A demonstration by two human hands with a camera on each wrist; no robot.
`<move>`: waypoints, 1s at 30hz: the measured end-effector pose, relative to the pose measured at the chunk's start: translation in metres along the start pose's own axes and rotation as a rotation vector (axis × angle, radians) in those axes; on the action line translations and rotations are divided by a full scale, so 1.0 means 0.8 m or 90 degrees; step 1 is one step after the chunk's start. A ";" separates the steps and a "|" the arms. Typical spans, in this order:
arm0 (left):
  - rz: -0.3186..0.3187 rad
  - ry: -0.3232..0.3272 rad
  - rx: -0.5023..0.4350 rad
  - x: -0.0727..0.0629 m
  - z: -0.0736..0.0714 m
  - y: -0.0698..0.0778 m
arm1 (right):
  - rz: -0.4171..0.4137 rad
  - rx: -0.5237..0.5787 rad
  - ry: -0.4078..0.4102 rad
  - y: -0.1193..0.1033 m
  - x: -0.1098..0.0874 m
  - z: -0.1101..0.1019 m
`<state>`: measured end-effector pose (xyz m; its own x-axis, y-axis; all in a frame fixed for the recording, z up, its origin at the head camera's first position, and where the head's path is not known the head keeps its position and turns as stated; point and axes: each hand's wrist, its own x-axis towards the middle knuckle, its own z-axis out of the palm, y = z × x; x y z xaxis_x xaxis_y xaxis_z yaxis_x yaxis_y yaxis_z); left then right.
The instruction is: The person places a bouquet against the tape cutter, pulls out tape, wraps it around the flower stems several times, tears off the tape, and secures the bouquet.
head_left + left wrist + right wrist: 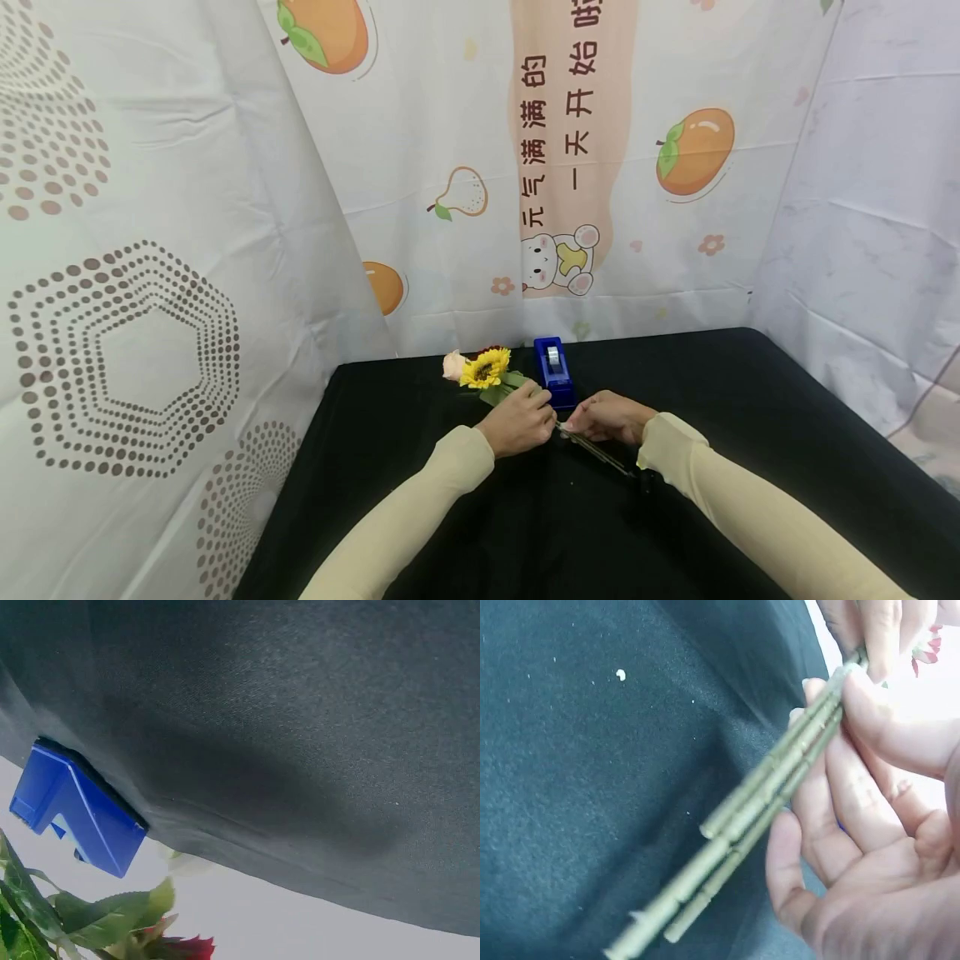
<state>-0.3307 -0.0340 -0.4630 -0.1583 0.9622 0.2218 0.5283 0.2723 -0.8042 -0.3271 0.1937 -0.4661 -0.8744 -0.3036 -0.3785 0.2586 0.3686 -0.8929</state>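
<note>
A small bunch of flowers, with a yellow sunflower [486, 368], a pale pink rose [453, 365] and a red bloom [184, 949], lies across both hands. My left hand [521, 421] grips the stems just below the green leaves [120, 911]. Lower down, my right hand [611, 417] pinches the stems [761, 795] between thumb and fingers, close beside the left one. A whitish shiny patch shows on the stems at the right thumb tip; its nature is unclear. The uneven cut ends point down to the right in the head view.
Just beyond the hands stands a blue tape dispenser [558, 395] with a roll in it. Black cloth [720, 400] covers the table, with a tiny pale scrap [621, 675] on it. Printed curtains [450, 275] hang behind and at both sides.
</note>
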 end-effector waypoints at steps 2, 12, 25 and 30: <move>0.000 0.017 -0.003 0.000 0.001 0.001 | 0.005 0.014 -0.024 0.003 -0.002 -0.001; -0.028 0.082 -0.026 -0.001 0.000 0.000 | -0.046 -0.008 -0.184 0.006 -0.011 -0.001; -0.155 0.072 -0.082 0.000 -0.002 0.002 | -0.230 -0.088 0.002 0.004 -0.016 0.005; -0.218 0.099 -0.150 -0.005 0.004 0.012 | -0.237 -0.147 0.075 0.004 -0.018 0.003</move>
<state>-0.3278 -0.0353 -0.4738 -0.2398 0.8015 0.5478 0.6463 0.5528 -0.5260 -0.3121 0.1971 -0.4643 -0.9347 -0.3555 0.0000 -0.1687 0.4436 -0.8802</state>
